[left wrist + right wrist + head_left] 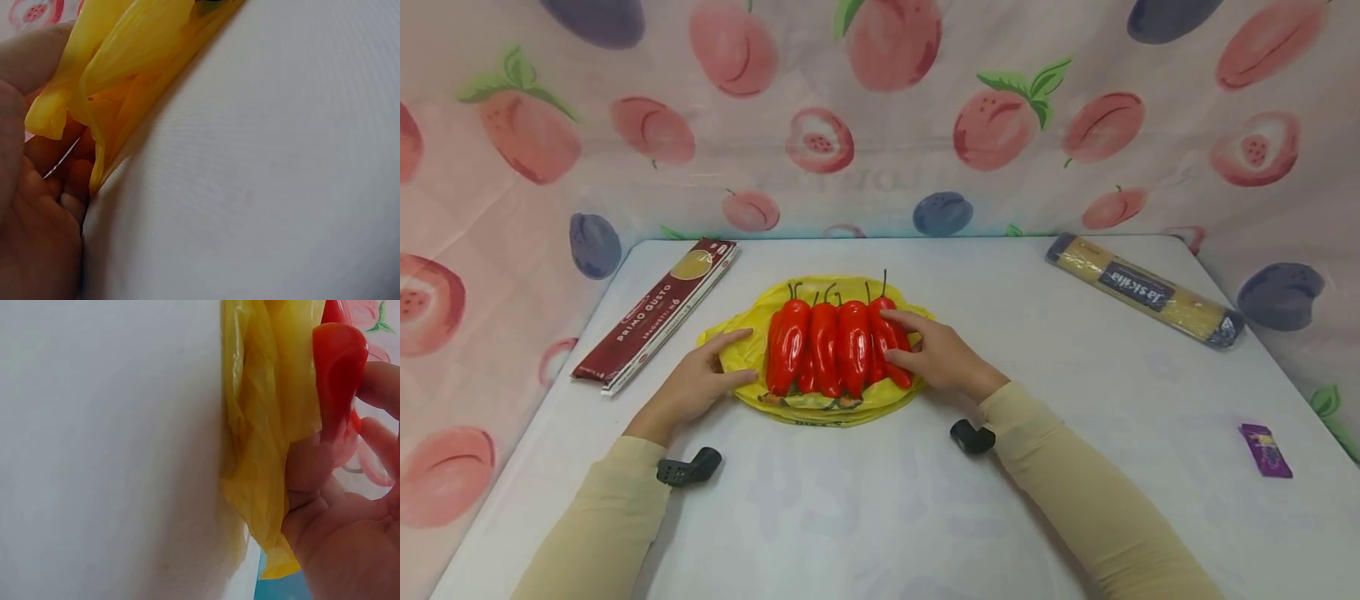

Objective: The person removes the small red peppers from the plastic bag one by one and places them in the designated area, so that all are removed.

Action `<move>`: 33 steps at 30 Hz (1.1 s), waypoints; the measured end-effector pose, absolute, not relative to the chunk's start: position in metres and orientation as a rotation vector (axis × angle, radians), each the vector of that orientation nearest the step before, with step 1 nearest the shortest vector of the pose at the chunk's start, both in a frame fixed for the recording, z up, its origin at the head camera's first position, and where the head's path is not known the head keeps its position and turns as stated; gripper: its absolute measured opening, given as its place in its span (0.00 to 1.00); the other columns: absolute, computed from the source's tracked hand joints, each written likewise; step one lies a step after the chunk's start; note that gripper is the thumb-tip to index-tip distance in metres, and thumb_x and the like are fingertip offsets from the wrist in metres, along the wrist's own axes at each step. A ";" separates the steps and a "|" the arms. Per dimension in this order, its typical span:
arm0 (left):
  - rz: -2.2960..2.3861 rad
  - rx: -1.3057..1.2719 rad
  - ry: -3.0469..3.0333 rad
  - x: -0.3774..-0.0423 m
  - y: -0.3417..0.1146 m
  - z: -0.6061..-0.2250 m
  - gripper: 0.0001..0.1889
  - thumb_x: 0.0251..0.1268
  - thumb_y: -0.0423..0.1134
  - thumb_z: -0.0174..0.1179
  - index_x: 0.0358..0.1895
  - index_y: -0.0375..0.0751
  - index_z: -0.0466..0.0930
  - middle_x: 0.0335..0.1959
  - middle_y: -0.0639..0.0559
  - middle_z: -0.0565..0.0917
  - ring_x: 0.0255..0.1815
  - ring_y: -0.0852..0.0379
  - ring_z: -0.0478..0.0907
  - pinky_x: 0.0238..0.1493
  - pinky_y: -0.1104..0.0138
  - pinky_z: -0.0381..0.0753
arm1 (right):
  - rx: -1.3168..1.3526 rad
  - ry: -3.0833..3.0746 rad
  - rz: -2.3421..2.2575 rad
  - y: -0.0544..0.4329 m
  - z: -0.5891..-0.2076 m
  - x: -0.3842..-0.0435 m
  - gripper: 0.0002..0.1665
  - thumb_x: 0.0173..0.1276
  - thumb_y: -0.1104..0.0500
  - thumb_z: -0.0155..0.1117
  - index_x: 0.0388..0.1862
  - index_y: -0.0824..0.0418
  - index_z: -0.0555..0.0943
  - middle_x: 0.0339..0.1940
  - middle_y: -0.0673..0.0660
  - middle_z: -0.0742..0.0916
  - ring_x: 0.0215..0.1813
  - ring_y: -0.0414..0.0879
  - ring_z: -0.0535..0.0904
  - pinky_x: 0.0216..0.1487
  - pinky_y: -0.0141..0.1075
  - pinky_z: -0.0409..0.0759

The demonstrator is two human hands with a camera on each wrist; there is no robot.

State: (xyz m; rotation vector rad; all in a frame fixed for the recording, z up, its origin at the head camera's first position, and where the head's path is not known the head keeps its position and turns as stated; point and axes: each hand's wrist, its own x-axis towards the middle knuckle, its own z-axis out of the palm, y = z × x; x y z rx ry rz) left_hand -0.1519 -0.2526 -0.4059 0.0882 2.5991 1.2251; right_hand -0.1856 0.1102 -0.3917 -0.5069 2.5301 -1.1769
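Several glossy red chili peppers (824, 348) lie side by side, stems pointing away, on a flattened yellow plastic bag (808, 408). The left hand (694, 385) rests at the bag's left end, thumb and index finger spread apart. In the left wrist view, a crumpled fold of the yellow bag (134, 56) lies against the fingers. The right hand (946, 357) touches the rightmost pepper with thumb and index finger, which stand apart on it. In the right wrist view, a red pepper (339, 359) shows beside the fingers, and the bag's edge hangs along the thumb.
A dark red spaghetti pack (655, 312) lies at the back left. At the back right is a clear pack of spaghetti (1138, 287) with a dark label. A small purple packet (1266, 451) is near the right edge. Fruit-printed cloth (880, 192) hangs behind the white table (850, 508).
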 end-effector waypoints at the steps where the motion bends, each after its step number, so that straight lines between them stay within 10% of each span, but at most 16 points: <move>1: 1.229 0.089 2.596 -0.152 -0.253 -0.406 0.42 0.63 0.53 0.68 0.78 0.47 0.61 0.76 0.34 0.58 0.76 0.32 0.51 0.70 0.33 0.51 | -0.502 2.527 -1.179 0.110 -0.392 -0.186 0.38 0.71 0.51 0.66 0.78 0.47 0.66 0.66 0.57 0.75 0.52 0.52 0.74 0.41 0.36 0.83; 33: 1.153 0.065 2.609 -0.150 -0.251 -0.407 0.44 0.62 0.56 0.67 0.78 0.49 0.59 0.78 0.35 0.55 0.76 0.31 0.49 0.68 0.31 0.50 | -0.318 2.667 -1.229 0.189 -0.354 -0.188 0.40 0.72 0.53 0.64 0.79 0.47 0.61 0.63 0.62 0.77 0.59 0.58 0.75 0.47 0.49 0.85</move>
